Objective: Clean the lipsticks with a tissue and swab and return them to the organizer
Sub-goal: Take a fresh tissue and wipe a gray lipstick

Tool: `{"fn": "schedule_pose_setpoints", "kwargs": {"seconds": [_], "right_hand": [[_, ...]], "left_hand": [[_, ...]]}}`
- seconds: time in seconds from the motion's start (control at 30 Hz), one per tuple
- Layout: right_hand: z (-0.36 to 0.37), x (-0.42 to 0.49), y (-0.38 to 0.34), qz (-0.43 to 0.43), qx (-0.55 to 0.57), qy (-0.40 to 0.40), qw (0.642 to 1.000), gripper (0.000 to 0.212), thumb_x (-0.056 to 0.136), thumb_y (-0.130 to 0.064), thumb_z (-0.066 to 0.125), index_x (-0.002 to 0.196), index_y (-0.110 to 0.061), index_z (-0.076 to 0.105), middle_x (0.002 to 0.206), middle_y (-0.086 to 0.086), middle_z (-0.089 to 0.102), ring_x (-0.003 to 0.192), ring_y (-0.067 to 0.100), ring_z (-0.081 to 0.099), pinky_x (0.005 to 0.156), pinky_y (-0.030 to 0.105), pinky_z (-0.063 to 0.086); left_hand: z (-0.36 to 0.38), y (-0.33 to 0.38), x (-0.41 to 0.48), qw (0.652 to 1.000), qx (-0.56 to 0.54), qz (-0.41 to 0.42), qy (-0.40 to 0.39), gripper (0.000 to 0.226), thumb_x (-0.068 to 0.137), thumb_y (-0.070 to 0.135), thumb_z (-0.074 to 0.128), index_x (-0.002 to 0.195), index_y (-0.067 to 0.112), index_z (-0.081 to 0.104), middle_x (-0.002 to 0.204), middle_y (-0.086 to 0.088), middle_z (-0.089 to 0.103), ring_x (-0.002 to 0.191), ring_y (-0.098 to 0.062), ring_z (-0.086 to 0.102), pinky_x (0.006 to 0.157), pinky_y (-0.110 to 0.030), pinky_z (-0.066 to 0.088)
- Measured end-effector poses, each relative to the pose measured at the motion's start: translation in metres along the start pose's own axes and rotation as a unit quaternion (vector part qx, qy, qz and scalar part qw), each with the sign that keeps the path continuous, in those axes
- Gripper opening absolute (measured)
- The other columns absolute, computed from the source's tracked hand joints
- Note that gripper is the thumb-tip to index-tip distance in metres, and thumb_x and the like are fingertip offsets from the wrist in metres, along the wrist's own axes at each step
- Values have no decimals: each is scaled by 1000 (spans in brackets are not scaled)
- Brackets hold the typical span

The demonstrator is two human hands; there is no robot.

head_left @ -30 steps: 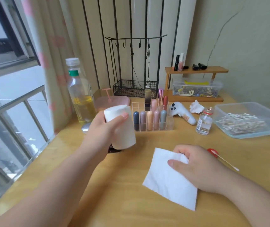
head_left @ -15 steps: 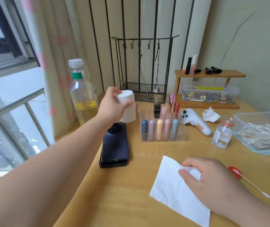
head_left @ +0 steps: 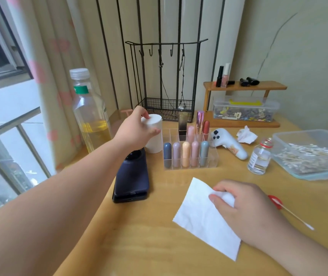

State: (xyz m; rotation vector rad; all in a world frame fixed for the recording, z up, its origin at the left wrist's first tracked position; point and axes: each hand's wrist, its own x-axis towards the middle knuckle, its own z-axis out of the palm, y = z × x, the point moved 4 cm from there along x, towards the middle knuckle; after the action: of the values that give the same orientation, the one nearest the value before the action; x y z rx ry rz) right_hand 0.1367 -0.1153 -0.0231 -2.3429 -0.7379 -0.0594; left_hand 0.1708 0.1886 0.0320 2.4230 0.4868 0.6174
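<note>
My left hand [head_left: 137, 130] is stretched out, fingers and thumb curled round the top of the white paper roll [head_left: 156, 140]. The roll seems to stand on the table [head_left: 179, 255], and the clear organizer [head_left: 212, 163] is touching or just beside it on my thumb's side. The dark phone [head_left: 132, 180] lies under my wrist.

My right hand [head_left: 246, 212] rests on the tissue [head_left: 199, 220], fingers bent, with a small fold of it bunched between them. The sheet is thin, soft and nearly weightless. I judge it would tear or slide if dragged, so a light pinch at one edge is the place to lift it.

The lipsticks [head_left: 186, 154] stand upright in the organizer's slots, just beyond my right fingertips. They look smooth, rounded and light, probably slippery. I would take one by its domed cap between thumb and forefinger and draw it straight up, so the light case does not tip.

The swab [head_left: 292, 214] lies just beside my right knuckles, its red tip nearest them. It is a stiff, slight stick, best held mid-shaft.
</note>
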Motion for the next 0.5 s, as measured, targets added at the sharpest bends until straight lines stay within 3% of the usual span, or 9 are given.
{"fn": "schedule_pose_setpoints", "kwargs": {"seconds": [0.1,0.13,0.23,0.3,0.33,0.4,0.5], "right_hand": [[-1,1,0,0,-5,13,1000,10,88,-36,68,80,-31,66,69,-15,64,69,4,58,62,26,48],[-1,1,0,-2,-5,17,1000,9,88,-35,68,81,-31,66,69,-15,64,68,4,58,63,28,49],[-2,1,1,-10,2,18,1000,5,88,-35,68,86,-31,67,76,-16,67,74,4,60,70,33,52],[-1,1,2,-15,23,3,1000,2,88,-31,66,88,-33,67,82,-19,68,80,2,61,73,29,52],[0,1,2,-16,42,-13,999,9,88,-26,65,88,-34,67,83,-20,67,82,0,61,73,25,51],[0,-1,-1,-19,88,-52,995,18,84,-13,60,85,-30,67,82,-18,67,80,0,61,72,20,50],[-5,-6,-8,-38,161,-83,983,25,82,1,59,79,-22,68,75,-13,67,72,3,59,71,20,49]], "left_hand": [[3,0,-3,1000,21,3,-17,50,86,35,76,122,23,43,115,-3,54,86,-22,56,60,-28,47],[2,0,-4,1000,19,-1,-20,54,85,35,76,126,24,43,121,-4,53,94,-23,57,65,-29,48],[-20,10,-25,996,-14,22,87,51,85,30,72,130,21,49,128,-3,52,111,-19,57,93,-34,48],[-34,31,-63,982,-80,82,149,27,89,22,67,114,19,57,113,2,61,100,-12,61,90,-33,52],[-32,44,-86,981,-103,113,120,16,90,19,67,104,19,59,103,5,64,93,-8,63,84,-29,53],[-16,67,-135,983,-100,154,-18,13,89,21,72,97,23,62,96,13,66,91,-2,63,79,-22,53],[12,67,-172,978,-47,121,-160,51,83,38,77,127,35,51,119,25,56,112,9,52,89,-16,47]]}}
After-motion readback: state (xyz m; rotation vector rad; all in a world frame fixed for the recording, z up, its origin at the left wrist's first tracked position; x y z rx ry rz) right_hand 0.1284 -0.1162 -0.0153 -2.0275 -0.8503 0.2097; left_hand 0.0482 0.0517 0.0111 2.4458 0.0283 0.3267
